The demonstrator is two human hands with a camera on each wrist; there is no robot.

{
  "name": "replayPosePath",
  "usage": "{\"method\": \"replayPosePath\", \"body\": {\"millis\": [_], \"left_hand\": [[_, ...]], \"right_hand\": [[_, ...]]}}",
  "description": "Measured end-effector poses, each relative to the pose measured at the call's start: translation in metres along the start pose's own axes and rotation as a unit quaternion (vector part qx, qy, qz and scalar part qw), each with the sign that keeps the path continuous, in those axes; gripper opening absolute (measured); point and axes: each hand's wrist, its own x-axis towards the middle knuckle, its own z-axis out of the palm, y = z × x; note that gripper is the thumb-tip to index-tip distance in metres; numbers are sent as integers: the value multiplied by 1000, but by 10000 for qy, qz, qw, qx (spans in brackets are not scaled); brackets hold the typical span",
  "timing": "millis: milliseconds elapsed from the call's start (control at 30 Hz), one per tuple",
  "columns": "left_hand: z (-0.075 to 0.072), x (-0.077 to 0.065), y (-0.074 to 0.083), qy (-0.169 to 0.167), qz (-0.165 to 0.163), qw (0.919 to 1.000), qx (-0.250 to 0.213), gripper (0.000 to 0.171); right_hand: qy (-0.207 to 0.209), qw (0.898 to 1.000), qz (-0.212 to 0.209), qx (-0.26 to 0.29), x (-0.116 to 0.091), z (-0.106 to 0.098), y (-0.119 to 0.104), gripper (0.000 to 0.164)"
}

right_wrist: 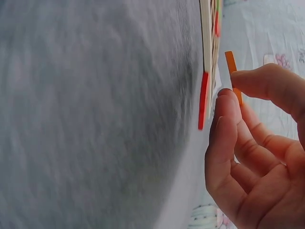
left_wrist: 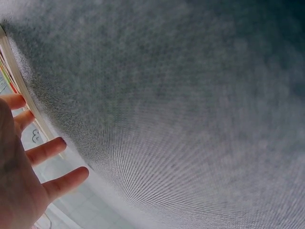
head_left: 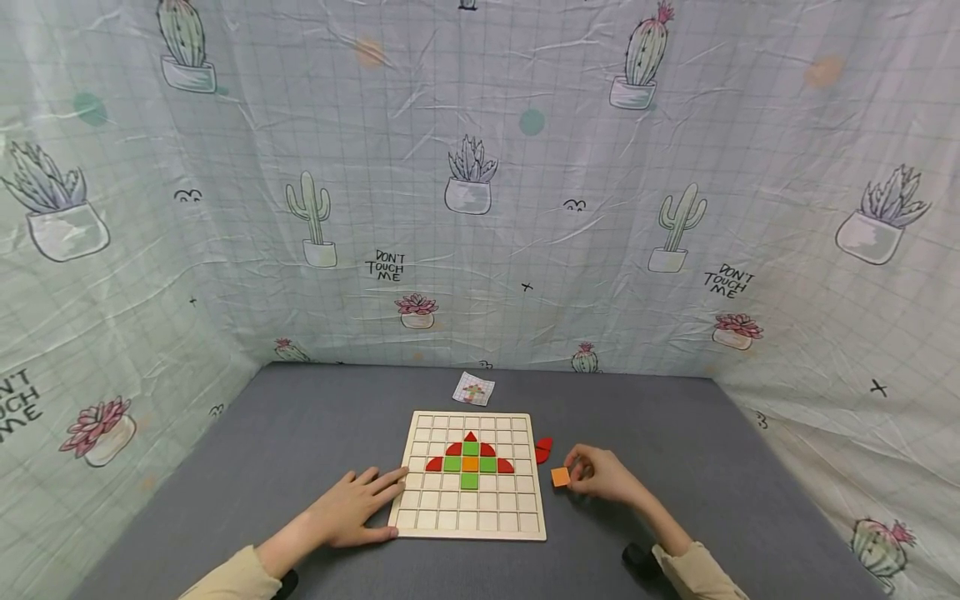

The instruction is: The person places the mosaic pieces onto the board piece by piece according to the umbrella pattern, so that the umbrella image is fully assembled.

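Note:
My right hand (head_left: 600,474) pinches an orange square tile (head_left: 560,477) between thumb and fingers, to the right of the wooden grid board (head_left: 506,523). In the right wrist view the orange tile (right_wrist: 230,61) is seen edge-on, held by the fingertips. My left hand (head_left: 358,506) rests with spread, straight fingers at the board's left edge; in the left wrist view the fingers (left_wrist: 66,182) reach to that edge. On the board lies a pattern of green squares (head_left: 469,482), an orange square (head_left: 470,463), red quarter-round pieces (head_left: 505,466) and a small red triangle (head_left: 470,437) on top.
Two red rounded pieces (head_left: 543,450) lie beside the board's right edge. Behind the board is a small card (head_left: 473,389) printed with a coloured pattern. A grey tabletop (head_left: 330,417) lies under everything, with a cactus-print curtain (head_left: 525,233) around it.

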Motion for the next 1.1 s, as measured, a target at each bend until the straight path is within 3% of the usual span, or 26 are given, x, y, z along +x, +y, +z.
{"method": "replayPosePath", "body": {"millis": [467, 867, 1100], "left_hand": [[-1, 0, 0, -9, -4, 10000, -3, 71], [-2, 1, 1, 4, -28, 10000, -8, 71], [-2, 1, 1, -9, -33, 10000, 37, 71]], "right_hand": [[-315, 9993, -70, 212, 11, 25, -22, 21], [-395, 9990, -208, -80, 27, 44, -41, 21], [-385, 9991, -173, 84, 35, 55, -52, 21]]}}
